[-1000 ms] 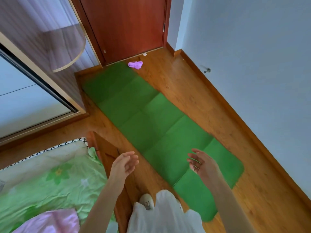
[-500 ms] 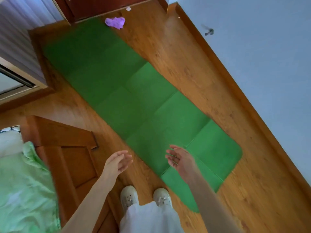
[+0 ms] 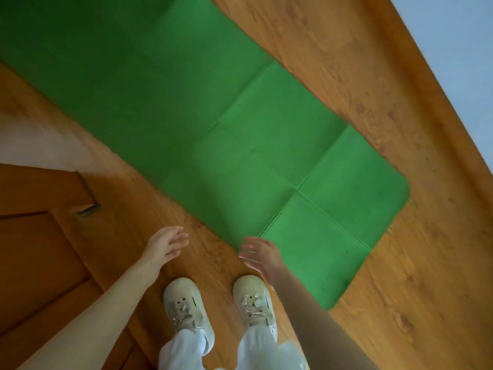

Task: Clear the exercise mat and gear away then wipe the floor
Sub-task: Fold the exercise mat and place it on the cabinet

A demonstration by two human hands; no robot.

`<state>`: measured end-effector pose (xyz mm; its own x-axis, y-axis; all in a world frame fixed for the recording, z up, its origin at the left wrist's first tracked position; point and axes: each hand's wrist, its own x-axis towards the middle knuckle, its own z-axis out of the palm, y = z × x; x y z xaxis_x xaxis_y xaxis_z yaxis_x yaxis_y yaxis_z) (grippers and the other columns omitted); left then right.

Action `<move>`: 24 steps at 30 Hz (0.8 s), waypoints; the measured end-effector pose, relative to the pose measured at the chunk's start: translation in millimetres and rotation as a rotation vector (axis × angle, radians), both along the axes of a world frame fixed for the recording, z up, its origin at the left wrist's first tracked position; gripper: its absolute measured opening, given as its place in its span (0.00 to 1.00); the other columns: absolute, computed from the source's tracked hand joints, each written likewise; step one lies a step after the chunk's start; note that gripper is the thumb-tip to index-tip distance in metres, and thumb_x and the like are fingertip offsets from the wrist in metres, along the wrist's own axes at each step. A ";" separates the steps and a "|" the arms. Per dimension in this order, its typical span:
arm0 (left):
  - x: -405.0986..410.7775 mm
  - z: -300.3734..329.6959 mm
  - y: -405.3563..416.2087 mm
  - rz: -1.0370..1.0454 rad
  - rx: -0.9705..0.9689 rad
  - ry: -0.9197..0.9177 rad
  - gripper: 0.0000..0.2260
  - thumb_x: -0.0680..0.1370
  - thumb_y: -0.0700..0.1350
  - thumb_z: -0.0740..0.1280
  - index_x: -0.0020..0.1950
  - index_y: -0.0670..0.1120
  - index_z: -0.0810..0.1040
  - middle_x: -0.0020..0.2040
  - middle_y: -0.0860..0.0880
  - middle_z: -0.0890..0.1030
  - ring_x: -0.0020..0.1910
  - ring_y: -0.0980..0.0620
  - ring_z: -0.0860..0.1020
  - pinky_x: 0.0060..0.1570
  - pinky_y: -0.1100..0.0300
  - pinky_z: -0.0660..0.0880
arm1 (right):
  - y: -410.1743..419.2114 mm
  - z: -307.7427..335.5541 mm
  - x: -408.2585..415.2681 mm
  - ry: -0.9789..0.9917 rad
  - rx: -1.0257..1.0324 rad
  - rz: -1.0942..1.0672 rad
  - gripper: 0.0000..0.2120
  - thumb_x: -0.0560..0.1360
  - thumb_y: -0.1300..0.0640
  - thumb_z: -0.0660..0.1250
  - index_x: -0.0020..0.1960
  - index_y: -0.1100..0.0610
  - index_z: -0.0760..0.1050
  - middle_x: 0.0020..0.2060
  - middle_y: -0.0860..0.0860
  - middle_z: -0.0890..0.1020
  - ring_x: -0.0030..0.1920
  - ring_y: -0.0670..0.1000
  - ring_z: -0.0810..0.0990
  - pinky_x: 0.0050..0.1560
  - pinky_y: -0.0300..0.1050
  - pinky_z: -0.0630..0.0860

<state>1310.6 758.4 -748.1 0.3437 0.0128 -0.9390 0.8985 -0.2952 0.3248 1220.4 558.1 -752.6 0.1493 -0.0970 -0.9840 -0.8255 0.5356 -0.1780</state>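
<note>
The flat green creased exercise mat [image 3: 240, 116] lies unfolded on the orange-brown wooden plank floor [image 3: 346, 62], while the left hand [image 3: 166, 244] and right hand [image 3: 260, 253] hover empty above it, fingers loosely extended, over 2 cream lace-up shoes [image 3: 186, 305].

The wooden floor [image 3: 333, 76] carried a green exercise mat [image 3: 240, 116], unfolded flat and creased into panels. Two pale shoes [image 3: 188, 308] stood on the boards just beside its near edge. What seemed a wooden bed frame [image 3: 40, 236] stood at left.
</note>
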 end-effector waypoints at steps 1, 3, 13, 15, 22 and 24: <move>-0.7 -12.8 -1.1 -0.012 0.014 0.007 0.11 0.82 0.43 0.56 0.62 0.44 0.72 0.58 0.45 0.78 0.56 0.48 0.77 0.57 0.54 0.72 | 0.9 -12.2 -3.3 0.004 0.007 -0.033 0.14 0.80 0.64 0.57 0.63 0.66 0.70 0.50 0.58 0.78 0.41 0.51 0.79 0.41 0.41 0.77; -0.5 -41.4 -4.4 -0.041 0.058 0.019 0.12 0.82 0.42 0.57 0.64 0.43 0.72 0.59 0.45 0.77 0.56 0.47 0.77 0.58 0.54 0.72 | 3.2 -37.5 -9.4 0.031 0.033 -0.158 0.12 0.80 0.63 0.57 0.61 0.66 0.72 0.48 0.58 0.78 0.40 0.51 0.79 0.39 0.41 0.77; 1.8 -166.7 -35.7 -0.001 0.126 0.045 0.18 0.83 0.40 0.53 0.72 0.39 0.62 0.68 0.41 0.70 0.65 0.46 0.71 0.63 0.54 0.69 | 27.3 -163.6 -40.1 0.238 0.118 -0.789 0.21 0.81 0.57 0.55 0.70 0.69 0.61 0.66 0.66 0.70 0.64 0.62 0.72 0.57 0.49 0.70; 7.5 -183.1 -34.9 0.104 0.130 0.064 0.18 0.82 0.42 0.54 0.72 0.40 0.63 0.70 0.42 0.69 0.66 0.46 0.70 0.64 0.54 0.68 | 32.0 -175.3 -45.0 0.262 0.150 -0.882 0.25 0.81 0.54 0.55 0.71 0.70 0.57 0.67 0.66 0.68 0.66 0.62 0.71 0.60 0.50 0.70; 28.8 -209.9 -29.6 0.314 0.131 0.019 0.20 0.81 0.44 0.57 0.73 0.42 0.62 0.70 0.42 0.67 0.69 0.46 0.67 0.68 0.52 0.64 | 39.2 -194.3 -49.7 0.320 0.216 -1.111 0.29 0.81 0.51 0.53 0.75 0.66 0.50 0.72 0.64 0.62 0.71 0.61 0.63 0.70 0.52 0.63; 29.4 -212.5 -30.2 0.335 0.148 -0.002 0.21 0.81 0.44 0.58 0.73 0.42 0.62 0.70 0.42 0.68 0.69 0.46 0.66 0.68 0.52 0.64 | 38.6 -196.3 -45.9 0.334 0.189 -1.133 0.30 0.81 0.51 0.56 0.76 0.65 0.50 0.72 0.63 0.61 0.72 0.61 0.62 0.71 0.52 0.62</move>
